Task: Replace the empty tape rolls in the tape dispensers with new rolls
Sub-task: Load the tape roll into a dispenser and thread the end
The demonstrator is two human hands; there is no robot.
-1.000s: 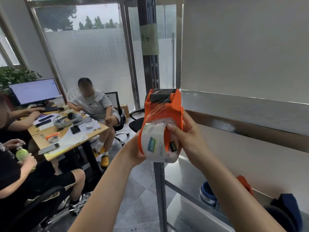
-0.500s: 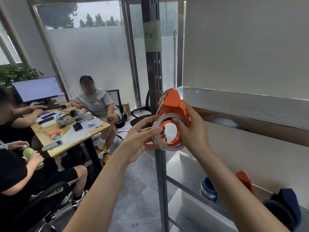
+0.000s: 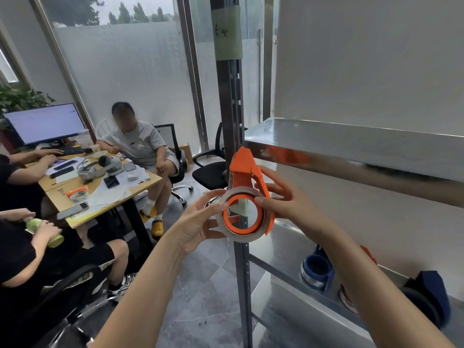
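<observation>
I hold an orange tape dispenser (image 3: 243,169) at chest height in front of a metal shelf post. A clear tape roll (image 3: 247,237) sits on its orange hub, seen side-on as a ring. My right hand (image 3: 283,199) grips the dispenser body and the roll's right edge. On the roll's left rim rests my left hand (image 3: 200,222), fingers spread, thumb and fingertips touching the rim. A blue tape dispenser (image 3: 316,271) stands on the lower shelf, and part of another orange one (image 3: 369,254) shows behind my right forearm.
A metal shelf (image 3: 351,139) runs to the right at hand height, its steel post (image 3: 233,136) just behind the dispenser. A dark blue object (image 3: 430,295) lies on the lower shelf. People sit at a cluttered wooden desk (image 3: 100,187) on the left, with an orange tape dispenser (image 3: 77,193) on it.
The dispenser has turned from facing me broadside to side-on and dropped a little lower. My left hand has come out from behind it onto the roll's left rim.
</observation>
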